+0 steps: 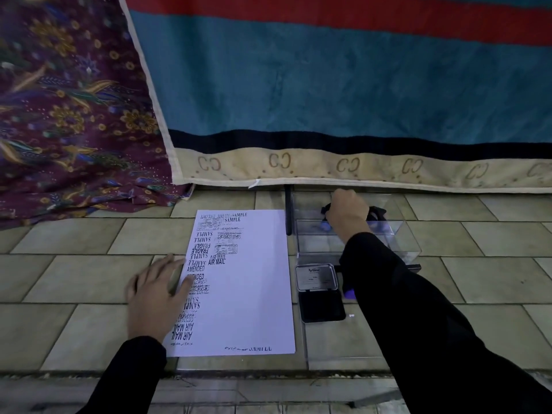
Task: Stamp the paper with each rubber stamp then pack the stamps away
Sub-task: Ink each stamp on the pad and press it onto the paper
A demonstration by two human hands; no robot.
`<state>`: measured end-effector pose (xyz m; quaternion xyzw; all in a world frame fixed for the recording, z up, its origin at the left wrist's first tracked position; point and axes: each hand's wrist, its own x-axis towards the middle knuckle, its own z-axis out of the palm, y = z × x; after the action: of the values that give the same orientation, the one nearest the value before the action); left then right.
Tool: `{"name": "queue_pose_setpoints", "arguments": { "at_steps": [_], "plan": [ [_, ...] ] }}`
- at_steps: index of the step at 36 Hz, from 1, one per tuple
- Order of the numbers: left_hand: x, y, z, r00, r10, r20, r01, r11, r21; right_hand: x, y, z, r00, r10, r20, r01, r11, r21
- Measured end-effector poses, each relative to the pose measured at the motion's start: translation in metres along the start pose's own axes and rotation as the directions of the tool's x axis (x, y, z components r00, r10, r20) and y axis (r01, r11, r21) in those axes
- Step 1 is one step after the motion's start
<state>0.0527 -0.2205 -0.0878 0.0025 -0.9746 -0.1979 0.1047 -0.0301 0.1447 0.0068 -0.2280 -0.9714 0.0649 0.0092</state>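
**Fingers spread on the paper, other hand down in the box**

Fingers of the left hand lie straight and a little apart, pressing flat on the left edge of the white sheet. The sheet lies on the tiled floor, and its left half is crowded with black stamp marks: SAMPLE, FRAGILE, AIR MAIL, AMENDED.

Just right of the sheet's top corner stands the clear plastic box. The right hand reaches into it from above. Its fingers are curled under, out of view behind the knuckles, and they seem to grip a black stamp, dark parts of which stick out on both sides of the fist. A bluish-purple piece shows in the box just below the hand.

Between the box and the person lies an ink pad, open, with its labelled lid tipped back. A small purple thing lies beside it, touching the black right sleeve; it is too hidden to name.

Behind everything hang a striped blanket and, to its left, a flowered cloth.
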Motion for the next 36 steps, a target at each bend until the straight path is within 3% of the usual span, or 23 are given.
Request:
{"name": "queue_pose_setpoints", "arguments": {
  "at_steps": [12,19,24,26,36],
  "plan": [
    [0.001,0.000,0.000,1.000,0.004,-0.007,-0.004,1.000,-0.005,-0.003,0.004,0.004,0.999,0.039,-0.019,-0.035,0.985,0.167],
    [0.001,0.002,-0.001,1.000,0.008,-0.008,-0.008,1.000,-0.009,-0.025,0.008,-0.009,0.965,-0.117,-0.236,0.194,0.921,0.338],
    [0.001,0.001,-0.001,1.000,0.008,-0.002,-0.008,1.000,-0.004,-0.060,0.011,-0.028,0.952,-0.291,-0.097,0.278,0.679,0.680],
    [0.001,0.001,-0.001,1.000,0.013,-0.006,-0.013,1.000,-0.007,-0.073,0.016,-0.032,0.931,-0.364,-0.038,0.279,0.640,0.716],
    [0.001,0.000,0.000,1.000,0.015,-0.011,-0.015,1.000,-0.006,-0.125,0.045,-0.014,0.861,-0.496,0.111,0.355,0.743,0.567]
  ]
}}
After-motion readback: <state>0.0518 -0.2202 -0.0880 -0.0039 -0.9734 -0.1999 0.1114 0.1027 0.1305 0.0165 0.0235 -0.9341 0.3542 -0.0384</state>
